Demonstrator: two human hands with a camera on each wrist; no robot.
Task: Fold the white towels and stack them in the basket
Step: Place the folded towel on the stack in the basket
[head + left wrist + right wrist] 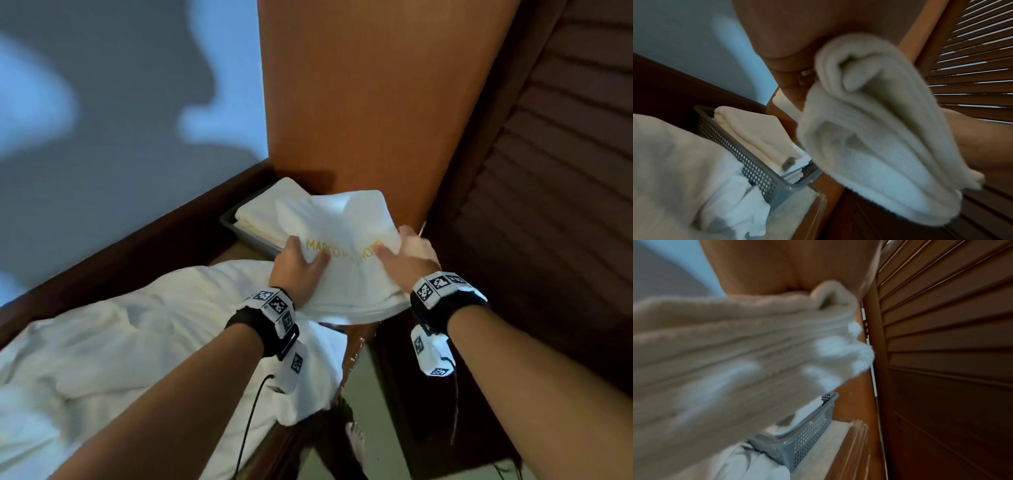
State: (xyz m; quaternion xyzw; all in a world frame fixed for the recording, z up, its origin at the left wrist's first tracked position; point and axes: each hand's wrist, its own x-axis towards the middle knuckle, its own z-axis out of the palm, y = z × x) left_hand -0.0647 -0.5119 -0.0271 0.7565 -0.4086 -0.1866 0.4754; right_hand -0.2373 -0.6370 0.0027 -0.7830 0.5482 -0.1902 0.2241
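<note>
White terry, soft and floppy: I hold the folded towel (346, 253) above the basket (236, 229) (one towel (260, 212) already inside), left hand (298, 270) and right hand (407, 260) pinching its near edge; support from beneath would stop sagging.

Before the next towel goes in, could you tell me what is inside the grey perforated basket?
Folded white towels fill the grey perforated plastic basket; how many, and its floor, are covered.

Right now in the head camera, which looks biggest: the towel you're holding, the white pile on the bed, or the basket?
1. White pile, though it lies nearer the camera.
2. Held folded towel.
3. Basket, mostly hidden, so unsure.
</note>
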